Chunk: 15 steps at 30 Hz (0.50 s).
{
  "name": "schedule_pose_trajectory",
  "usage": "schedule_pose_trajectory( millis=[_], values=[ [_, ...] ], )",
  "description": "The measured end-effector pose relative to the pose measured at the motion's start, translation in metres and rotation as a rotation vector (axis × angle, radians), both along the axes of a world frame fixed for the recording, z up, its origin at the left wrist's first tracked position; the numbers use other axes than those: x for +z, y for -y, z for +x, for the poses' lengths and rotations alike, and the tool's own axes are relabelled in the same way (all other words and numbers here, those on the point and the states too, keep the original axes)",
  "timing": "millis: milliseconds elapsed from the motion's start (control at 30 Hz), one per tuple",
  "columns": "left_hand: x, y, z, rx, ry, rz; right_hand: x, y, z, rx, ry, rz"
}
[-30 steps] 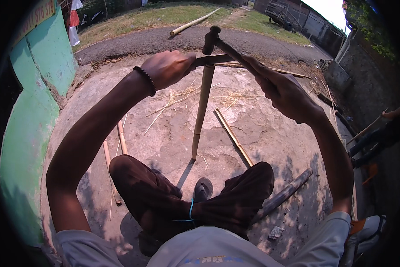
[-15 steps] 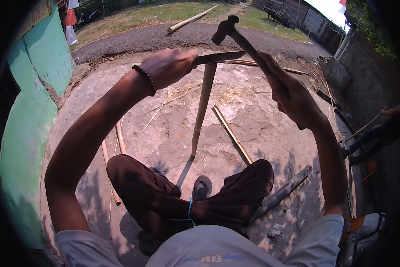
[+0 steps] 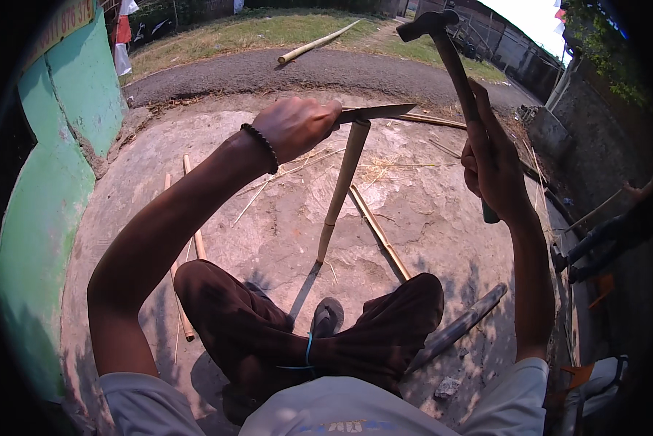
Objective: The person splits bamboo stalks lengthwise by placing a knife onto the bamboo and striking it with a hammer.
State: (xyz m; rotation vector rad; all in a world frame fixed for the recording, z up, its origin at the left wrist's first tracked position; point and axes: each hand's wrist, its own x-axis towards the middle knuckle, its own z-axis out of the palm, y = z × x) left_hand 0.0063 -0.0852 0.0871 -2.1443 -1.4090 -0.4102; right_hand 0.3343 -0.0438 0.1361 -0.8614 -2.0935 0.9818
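My left hand (image 3: 297, 127) is closed round the handle of a knife (image 3: 379, 112), whose dark blade points right and lies across the top end of a bamboo pole (image 3: 341, 185). The pole stands on the ground in front of my foot, tilted slightly, with its top leaning away to the right. In my right hand (image 3: 495, 156) is a hammer (image 3: 450, 69), gripped by its dark handle. The hammer's head is raised above and to the right of the knife, apart from it. A dark beaded bracelet circles my left wrist.
Split bamboo (image 3: 381, 232) lies right of the pole; bamboo sticks (image 3: 196, 218) rest by my left knee. A grey pole (image 3: 461, 327) lies right of my leg. A green wall (image 3: 50, 218) rises at left. A person (image 3: 613, 225) stands at far right. Straw litters the concrete.
The hammer has risen away from the knife and my right hand has turned more upright. The knife and the pole's top have shifted slightly right and nearer in the picture.
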Motion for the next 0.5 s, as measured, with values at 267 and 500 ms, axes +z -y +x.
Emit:
schedule_pose_trajectory(
  millis=[267,500],
  values=[
    [-0.003,0.006,-0.002,-0.003,0.007,0.000,0.004,0.014,0.002,-0.011,0.097,0.200],
    [-0.006,0.010,0.007,0.111,0.374,-0.376,-0.019,-0.002,0.014,-0.012,0.028,0.331]
  ],
)
